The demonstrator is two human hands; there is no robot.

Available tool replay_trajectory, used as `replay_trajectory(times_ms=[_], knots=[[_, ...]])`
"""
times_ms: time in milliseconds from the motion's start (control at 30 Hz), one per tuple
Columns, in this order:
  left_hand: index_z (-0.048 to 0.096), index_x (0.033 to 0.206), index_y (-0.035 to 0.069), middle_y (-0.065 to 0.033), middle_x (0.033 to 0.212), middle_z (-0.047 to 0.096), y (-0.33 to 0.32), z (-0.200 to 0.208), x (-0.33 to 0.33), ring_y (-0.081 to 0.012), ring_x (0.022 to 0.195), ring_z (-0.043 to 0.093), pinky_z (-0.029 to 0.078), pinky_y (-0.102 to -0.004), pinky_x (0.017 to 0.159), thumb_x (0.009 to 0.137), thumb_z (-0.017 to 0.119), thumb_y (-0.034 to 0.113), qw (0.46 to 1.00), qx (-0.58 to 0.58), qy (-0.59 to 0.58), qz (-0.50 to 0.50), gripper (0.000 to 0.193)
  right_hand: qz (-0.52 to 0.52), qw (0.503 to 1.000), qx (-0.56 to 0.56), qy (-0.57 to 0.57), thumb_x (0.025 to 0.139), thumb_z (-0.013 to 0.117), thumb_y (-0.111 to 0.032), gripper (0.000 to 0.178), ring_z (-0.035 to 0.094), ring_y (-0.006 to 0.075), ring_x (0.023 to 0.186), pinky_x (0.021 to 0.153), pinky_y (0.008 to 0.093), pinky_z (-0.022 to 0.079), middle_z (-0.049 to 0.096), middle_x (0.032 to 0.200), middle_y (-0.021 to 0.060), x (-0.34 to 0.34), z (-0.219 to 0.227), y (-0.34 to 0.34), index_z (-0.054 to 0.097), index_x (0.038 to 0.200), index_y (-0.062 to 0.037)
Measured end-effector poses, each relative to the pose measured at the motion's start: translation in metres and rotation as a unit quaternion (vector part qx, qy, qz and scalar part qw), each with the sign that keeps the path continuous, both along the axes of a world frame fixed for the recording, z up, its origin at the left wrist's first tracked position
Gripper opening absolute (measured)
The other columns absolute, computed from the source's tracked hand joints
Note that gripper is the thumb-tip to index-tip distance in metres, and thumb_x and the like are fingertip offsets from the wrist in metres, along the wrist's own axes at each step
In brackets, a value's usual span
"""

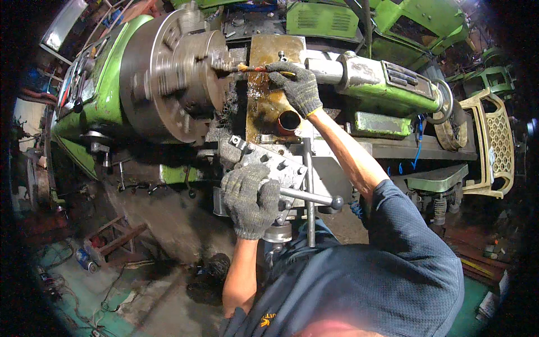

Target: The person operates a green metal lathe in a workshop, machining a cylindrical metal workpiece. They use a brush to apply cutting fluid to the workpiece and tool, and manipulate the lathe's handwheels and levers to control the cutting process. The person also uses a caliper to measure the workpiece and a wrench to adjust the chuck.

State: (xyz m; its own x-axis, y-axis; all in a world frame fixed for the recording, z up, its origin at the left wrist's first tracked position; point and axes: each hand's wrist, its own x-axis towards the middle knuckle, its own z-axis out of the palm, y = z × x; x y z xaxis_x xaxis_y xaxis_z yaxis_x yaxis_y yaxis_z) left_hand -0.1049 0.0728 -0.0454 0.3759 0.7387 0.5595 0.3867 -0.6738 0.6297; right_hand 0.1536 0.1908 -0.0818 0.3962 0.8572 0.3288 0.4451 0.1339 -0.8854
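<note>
My right hand [295, 84], in a grey knit glove, is closed round a thin brush [259, 69] with a reddish handle. The brush's tip is at the workpiece end near the large lathe chuck [171, 76], which looks blurred by turning. Below that hand, a round can [282, 129] with a dark inside stands on the oily brown plate [261, 115]. My left hand [250, 202], also gloved, lies over the tool post [289, 168], its fingers bent round the hub of the clamping lever [311, 196]. The glove hides exactly what the fingertips touch.
The green tailstock [387, 84] with its handwheel [443, 101] stands to the right. Metal chips [230, 106] lie beside the chuck. An upright steel bar [309, 191] stands close to my body. A beige plastic chair [494, 146] is at the far right, and a wooden frame [120, 238] at lower left.
</note>
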Motion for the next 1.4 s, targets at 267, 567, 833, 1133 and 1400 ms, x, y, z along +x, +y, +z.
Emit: replay_trajectory(times_ms=[267, 567, 833, 1133, 1400], knots=[[0.071, 0.102, 0.002, -0.0176, 0.112, 0.073, -0.003, 0.006, 0.0, -0.037, 0.104, 0.066, 0.048, -0.0468, 0.093, 0.088, 0.066, 0.017, 1.0, -0.015, 0.02, -0.009, 0.021, 0.025, 1.0, 0.005, -0.003, 0.091, 0.073, -0.016, 0.022, 0.072, 0.0154, 0.085, 0.077, 0.0301, 0.057, 0.077, 0.099, 0.0094, 0.005, -0.004, 0.009, 0.076, 0.11, -0.005], [0.072, 0.096, 0.007, -0.0137, 0.095, 0.071, -0.004, -0.001, -0.001, -0.0358, 0.093, 0.066, 0.047, -0.0472, 0.089, 0.084, 0.074, 0.022, 0.999, 0.004, -0.028, 0.014, 0.019, 0.04, 0.998, -0.042, 0.021, 0.092, 0.072, -0.019, 0.025, 0.073, 0.0142, 0.086, 0.074, 0.0296, 0.058, 0.077, 0.098, 0.0088, -0.009, 0.016, 0.009, 0.075, 0.112, -0.0053], [0.072, 0.103, 0.004, -0.0168, 0.102, 0.072, -0.004, 0.002, -0.001, -0.0388, 0.096, 0.065, 0.048, -0.0488, 0.089, 0.091, 0.066, 0.019, 0.999, -0.003, -0.024, -0.022, 0.02, 0.023, 0.999, 0.002, -0.036, 0.09, 0.073, -0.027, 0.026, 0.072, 0.0203, 0.088, 0.079, 0.0333, 0.057, 0.077, 0.1, 0.0111, 0.0, 0.01, 0.026, 0.076, 0.11, -0.0108], [0.072, 0.097, 0.007, -0.0143, 0.095, 0.072, -0.006, -0.01, -0.002, -0.0372, 0.093, 0.067, 0.048, -0.0486, 0.088, 0.085, 0.073, 0.022, 1.0, 0.013, -0.025, 0.014, 0.019, -0.063, 0.993, -0.032, -0.096, 0.093, 0.073, -0.026, 0.023, 0.065, 0.0074, 0.061, 0.057, 0.0265, 0.054, 0.075, 0.077, 0.0054, 0.004, 0.05, -0.104, 0.075, 0.103, -0.0047], [0.073, 0.1, 0.005, -0.0138, 0.102, 0.072, -0.015, -0.003, 0.0, -0.035, 0.094, 0.065, 0.048, -0.0452, 0.087, 0.096, 0.061, 0.021, 0.999, -0.004, 0.034, 0.018, 0.021, -0.074, 0.981, -0.157, -0.087, 0.089, 0.073, -0.033, 0.032, 0.069, 0.0201, 0.066, 0.064, 0.0352, 0.055, 0.072, 0.078, 0.0147, 0.03, -0.01, -0.119, 0.073, 0.101, -0.0024]])
